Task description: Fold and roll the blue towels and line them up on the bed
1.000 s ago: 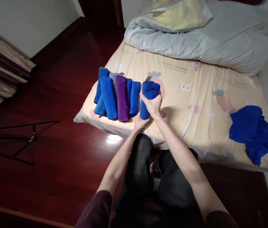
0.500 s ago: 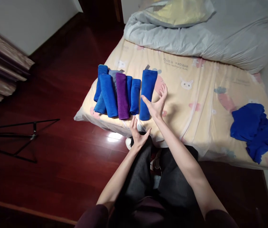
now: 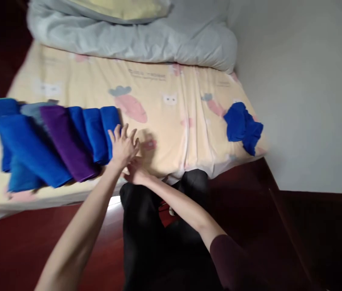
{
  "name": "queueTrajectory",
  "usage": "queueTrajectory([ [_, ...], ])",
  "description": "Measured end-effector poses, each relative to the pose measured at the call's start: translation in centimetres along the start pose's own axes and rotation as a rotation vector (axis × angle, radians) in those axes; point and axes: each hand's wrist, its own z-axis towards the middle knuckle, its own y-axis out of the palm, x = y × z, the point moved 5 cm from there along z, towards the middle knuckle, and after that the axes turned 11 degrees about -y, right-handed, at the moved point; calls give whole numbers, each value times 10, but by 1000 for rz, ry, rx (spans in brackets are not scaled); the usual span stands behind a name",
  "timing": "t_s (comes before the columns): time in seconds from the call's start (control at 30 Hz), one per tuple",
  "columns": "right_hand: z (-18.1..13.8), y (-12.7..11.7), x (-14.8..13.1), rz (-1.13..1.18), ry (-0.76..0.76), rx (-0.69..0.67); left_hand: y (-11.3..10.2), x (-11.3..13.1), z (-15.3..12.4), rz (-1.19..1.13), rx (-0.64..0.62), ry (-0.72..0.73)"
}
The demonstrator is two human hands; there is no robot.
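Observation:
My left hand [image 3: 124, 146] is open, its fingers spread, just beside the right-hand rolled blue towel [image 3: 109, 121]; I cannot tell whether a fingertip touches it. Close below it is my right hand [image 3: 137, 171], its fingers partly covered by the left hand and blurred. The towel lies at the right end of a row of rolled towels: several blue ones, a purple rolled towel [image 3: 68, 141] and a grey rolled towel [image 3: 34, 111] partly under others. Farther right, a crumpled blue cloth [image 3: 240, 125] rests near the bed's right edge.
The bed [image 3: 167, 133] has a cream sheet with carrot and rabbit prints. A grey quilt [image 3: 128, 42] is bunched along its far side, with a yellow-and-grey piece of bedding [image 3: 128, 8] on top. A pale wall [image 3: 304, 101] stands at the right. Dark red floor shows below.
The view has swung right. The right-hand blue towel now sits against its neighbour, where a gap was. My left hand has moved up beside it, and my right hand has dropped back below.

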Motion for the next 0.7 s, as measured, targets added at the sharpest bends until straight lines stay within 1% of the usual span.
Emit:
queueTrajectory([
  [0.03, -6, -3, 0, -4, -59, 14, 10, 0, 12, 69, -61, 0],
  [0.07, -14, -12, 2, 9, -95, 36, 19, -1, 20, 136, -117, 4],
  [0.1, -24, -26, 8, 27, -126, 62, 27, -5, 26, 199, -160, 6],
  [0.13, -38, -46, 18, 48, -139, 92, 31, -11, 30, 258, -182, -6],
  [0.17, -53, -70, 33, 61, -119, 126, 33, -19, 32, 311, -192, -22],
  [0.2, -70, -100, 54, 59, -79, 182, 33, -26, 34, 358, -189, -47],
  [0.23, -89, -134, 79, 35, -20, 244, 31, -34, 36, 401, -181, -80],
  [0.33, -155, -242, 170, -160, 372, 527, 21, -52, 41, 516, -173, -176],
  [0.37, -176, -274, 196, -248, 494, 594, 17, -55, 42, 549, -166, -203],
  [0.4, -195, -300, 219, -321, 583, 617, 13, -58, 43, 580, -157, -230],
  [0.43, -209, -320, 239, -367, 642, 600, 9, -60, 44, 605, -145, -253],
  [0.47, -220, -335, 255, -396, 682, 556, 7, -61, 44, 623, -133, -271],
  [0.53, -234, -349, 279, -421, 739, 469, 5, -60, 43, 643, -124, -291],
  [0.6, -239, -352, 294, -423, 784, 438, 5, -56, 40, 645, -120, -279],
  [0.67, -238, -349, 301, -414, 819, 459, 4, -47, 33, 617, -105, -226],
  [0.7, -236, -346, 303, -410, 830, 481, 2, -41, 26, 581, -92, -174],
])
